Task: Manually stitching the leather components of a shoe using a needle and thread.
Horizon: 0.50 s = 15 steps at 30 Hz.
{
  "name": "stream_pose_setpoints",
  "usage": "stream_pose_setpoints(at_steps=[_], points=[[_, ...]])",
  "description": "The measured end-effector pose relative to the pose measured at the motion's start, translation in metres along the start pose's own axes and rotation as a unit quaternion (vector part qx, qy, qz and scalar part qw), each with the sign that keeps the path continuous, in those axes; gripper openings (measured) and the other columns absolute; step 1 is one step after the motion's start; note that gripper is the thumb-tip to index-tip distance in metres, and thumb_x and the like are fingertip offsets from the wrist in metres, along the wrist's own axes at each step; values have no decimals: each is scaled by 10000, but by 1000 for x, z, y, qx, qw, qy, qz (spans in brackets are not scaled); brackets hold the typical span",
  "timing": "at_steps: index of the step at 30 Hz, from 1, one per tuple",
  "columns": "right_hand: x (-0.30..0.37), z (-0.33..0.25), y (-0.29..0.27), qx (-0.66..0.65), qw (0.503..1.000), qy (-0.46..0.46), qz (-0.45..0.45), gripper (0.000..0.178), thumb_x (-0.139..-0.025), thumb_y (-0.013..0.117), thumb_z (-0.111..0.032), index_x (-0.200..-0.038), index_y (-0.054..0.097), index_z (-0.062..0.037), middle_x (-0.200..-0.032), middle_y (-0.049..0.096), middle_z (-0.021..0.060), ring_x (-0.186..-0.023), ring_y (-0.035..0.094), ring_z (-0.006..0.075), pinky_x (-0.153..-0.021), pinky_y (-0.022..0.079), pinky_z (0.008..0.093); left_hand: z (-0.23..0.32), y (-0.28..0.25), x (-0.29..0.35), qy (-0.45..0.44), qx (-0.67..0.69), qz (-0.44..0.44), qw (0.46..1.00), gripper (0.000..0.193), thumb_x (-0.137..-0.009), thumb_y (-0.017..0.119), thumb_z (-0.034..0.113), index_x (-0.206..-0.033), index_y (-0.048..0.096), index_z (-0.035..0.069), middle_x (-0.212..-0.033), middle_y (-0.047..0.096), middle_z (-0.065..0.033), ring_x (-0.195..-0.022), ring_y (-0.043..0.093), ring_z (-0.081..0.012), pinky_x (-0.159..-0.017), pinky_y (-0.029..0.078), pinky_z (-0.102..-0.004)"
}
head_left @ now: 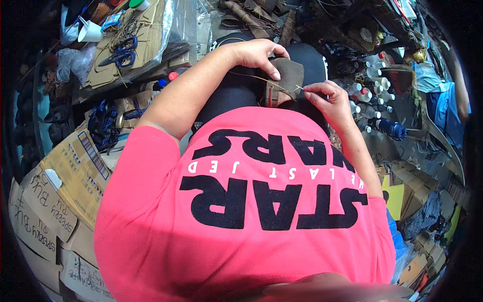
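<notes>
Fingers (317, 89) of the right hand (334, 103) pinch a thread (299, 87) just right of the brown leather piece (292, 75) on the lap (242, 95); the left hand (255, 53) arches over its far left edge, wrist bent, grip unclear.

The brown piece (291, 74) looks leathery and matt

The bright pink shirt (241, 256) has loose short sleeves (136, 181) and, across the front, two rows of thick black letters (275, 207) with a line of small white letters (272, 175) between them. Below are black trousers (241, 93) with small white markings (326, 63) at one edge. The left grip (257, 55), right grip (330, 102) and both forearms (201, 78) are bare.
</notes>
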State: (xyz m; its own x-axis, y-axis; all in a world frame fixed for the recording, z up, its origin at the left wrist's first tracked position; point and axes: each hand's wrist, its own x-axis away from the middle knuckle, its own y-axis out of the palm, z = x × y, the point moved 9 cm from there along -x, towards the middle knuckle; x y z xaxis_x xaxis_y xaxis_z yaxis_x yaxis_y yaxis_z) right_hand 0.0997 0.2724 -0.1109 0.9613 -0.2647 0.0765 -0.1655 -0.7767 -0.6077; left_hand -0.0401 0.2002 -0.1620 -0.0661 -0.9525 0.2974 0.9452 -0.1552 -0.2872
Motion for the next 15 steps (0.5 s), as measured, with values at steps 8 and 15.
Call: stream_pose_setpoints(at_steps=[8,15], points=[[-14,-11,16,-35,997,-15,-63,135,-786,711,-108,-916,718,-71,-728,594,54,-686,556,143,-627,442,275,21,-6,34,-40,-233,17,971,853,-617,796,400,-1298,483,-8,-1209,571,-230,-1125,553,-347,-961,427,-372],[-16,-8,16,-23,997,20,-64,131,-784,709,-69,-913,717,-48,-718,593,46,-687,540,126,-635,434,264,22,-8,30,-46,-192,38,980,816,-564,830,346,-1249,533,19,-1130,614,-213,-1069,585,-340,-906,456,-381]])
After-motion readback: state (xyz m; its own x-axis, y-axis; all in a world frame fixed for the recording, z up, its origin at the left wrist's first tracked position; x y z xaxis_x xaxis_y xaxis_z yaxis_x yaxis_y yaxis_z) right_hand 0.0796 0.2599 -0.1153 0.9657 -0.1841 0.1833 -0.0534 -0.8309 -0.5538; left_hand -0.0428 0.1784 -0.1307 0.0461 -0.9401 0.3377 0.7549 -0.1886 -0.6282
